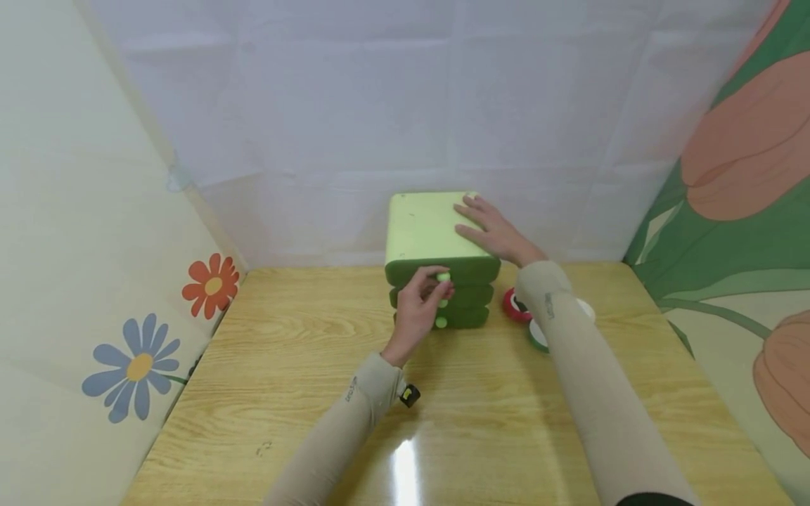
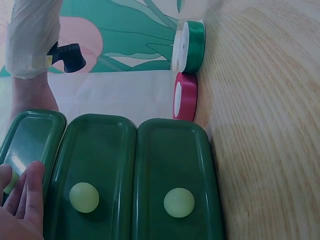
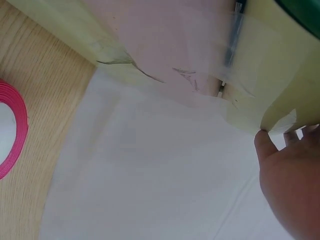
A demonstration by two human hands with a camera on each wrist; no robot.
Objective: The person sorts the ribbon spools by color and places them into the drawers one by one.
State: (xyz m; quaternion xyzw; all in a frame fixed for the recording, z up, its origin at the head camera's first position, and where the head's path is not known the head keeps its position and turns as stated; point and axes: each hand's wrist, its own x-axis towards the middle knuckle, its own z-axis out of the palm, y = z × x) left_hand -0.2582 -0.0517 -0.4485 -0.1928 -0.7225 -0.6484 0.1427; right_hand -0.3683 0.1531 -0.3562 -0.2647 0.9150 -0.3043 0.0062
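Observation:
A small drawer cabinet with a light green top [image 1: 420,225] stands against the back wall, its three dark green drawer fronts facing me. At the top drawer, my left hand [image 1: 414,313] pinches the round light green knob [image 1: 444,277] between thumb and fingers. Below it, the middle drawer [image 2: 95,150] and bottom drawer [image 2: 172,150] show their own knobs in the left wrist view. All the drawers look closed. My right hand [image 1: 496,228] rests on the right part of the cabinet top with fingers spread. In the right wrist view it touches the cabinet's edge.
Right of the cabinet lie a red ribbon roll [image 1: 516,306] and a green ribbon roll [image 2: 195,47]. A white roll [image 1: 586,309] is partly hidden by my right sleeve. The wooden table [image 1: 304,351] meets a white cloth wall [image 1: 316,140] behind and floral panels at both sides.

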